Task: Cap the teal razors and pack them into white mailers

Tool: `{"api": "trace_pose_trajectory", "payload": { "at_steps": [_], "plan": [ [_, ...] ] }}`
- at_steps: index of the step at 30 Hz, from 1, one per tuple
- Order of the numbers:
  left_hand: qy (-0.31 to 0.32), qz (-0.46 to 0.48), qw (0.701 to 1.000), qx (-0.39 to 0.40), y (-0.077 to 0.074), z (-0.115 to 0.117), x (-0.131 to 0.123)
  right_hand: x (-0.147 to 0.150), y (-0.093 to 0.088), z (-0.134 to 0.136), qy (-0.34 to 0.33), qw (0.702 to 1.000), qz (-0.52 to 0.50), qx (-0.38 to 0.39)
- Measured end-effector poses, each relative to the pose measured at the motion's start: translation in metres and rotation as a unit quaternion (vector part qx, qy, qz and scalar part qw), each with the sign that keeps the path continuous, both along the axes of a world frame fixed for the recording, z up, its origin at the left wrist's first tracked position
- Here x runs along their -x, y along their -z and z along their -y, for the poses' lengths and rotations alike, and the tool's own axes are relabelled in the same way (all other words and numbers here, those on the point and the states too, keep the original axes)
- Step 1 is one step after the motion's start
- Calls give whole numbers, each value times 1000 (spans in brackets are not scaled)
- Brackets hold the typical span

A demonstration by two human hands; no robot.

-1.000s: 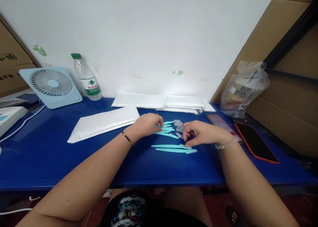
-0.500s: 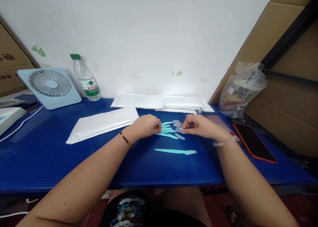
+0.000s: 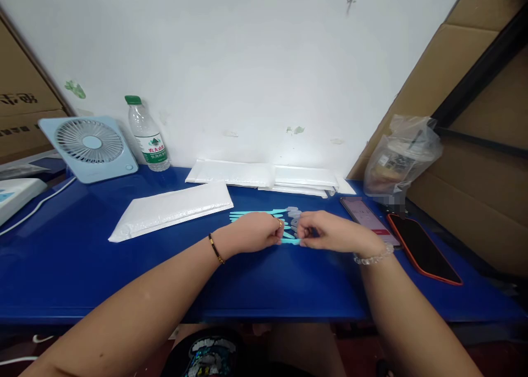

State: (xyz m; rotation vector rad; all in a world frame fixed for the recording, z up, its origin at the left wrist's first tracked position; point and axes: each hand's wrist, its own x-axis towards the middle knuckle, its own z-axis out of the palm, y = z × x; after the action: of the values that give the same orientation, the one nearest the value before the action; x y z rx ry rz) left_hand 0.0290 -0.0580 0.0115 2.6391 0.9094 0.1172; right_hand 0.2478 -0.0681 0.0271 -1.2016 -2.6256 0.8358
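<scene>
– Your left hand (image 3: 256, 231)?
– Closed; thumb and fingers pinching 1 turquoise stick (image 3: 290, 241).
– Your right hand (image 3: 328, 231)?
– Fingertips closed on that stick's right end.
– Stick's location?
– Between your 2 hands, near side of the other turquoise sticks (image 3: 243, 212) and translucent pieces (image 3: 293, 215); on or above the blue table (image 3: 264, 292), cannot tell which.

The left hand (image 3: 256, 231) and right hand (image 3: 325, 233) grip a turquoise stick (image 3: 290, 242).

We look from one head-worn camera, forward and down across the nearby worktop (image 3: 264, 289), with our hands (image 3: 258, 232) just below mid-view, the wall (image 3: 247, 80) ahead and our lap (image 3: 212, 355) beneath.
</scene>
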Motion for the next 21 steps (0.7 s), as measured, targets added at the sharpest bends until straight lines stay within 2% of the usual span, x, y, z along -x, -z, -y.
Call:
{"api": "trace_pose_trajectory", "payload": {
  "at_steps": [4, 6, 8, 12, 15, 18, 21],
  "plan": [
    [-56, 89, 991, 83, -6, -8, 8, 0, -1, -3, 104, 981, -166, -16],
    [-57, 132, 982, 125, -9, -12, 12, -1, 0, -6, 126, 963, -238, -23],
    [-59, 157, 977, 135, -10, -16, 16, -4, 0, -9, 152, 945, -289, -21],
    [-118, 203, 966, 108, -10, -23, 21, -12, 1, -17, 237, 887, -396, -21],
    [-142, 225, 961, 80, -10, -26, 22, -16, 4, -23, 259, 853, -453, 21],
    [-150, 229, 961, 50, -9, -28, 22, -14, 8, -25, 265, 843, -466, 44],
    [-161, 224, 961, 13, -7, -30, 22, -8, 11, -25, 269, 844, -464, 22]
  ]
}}
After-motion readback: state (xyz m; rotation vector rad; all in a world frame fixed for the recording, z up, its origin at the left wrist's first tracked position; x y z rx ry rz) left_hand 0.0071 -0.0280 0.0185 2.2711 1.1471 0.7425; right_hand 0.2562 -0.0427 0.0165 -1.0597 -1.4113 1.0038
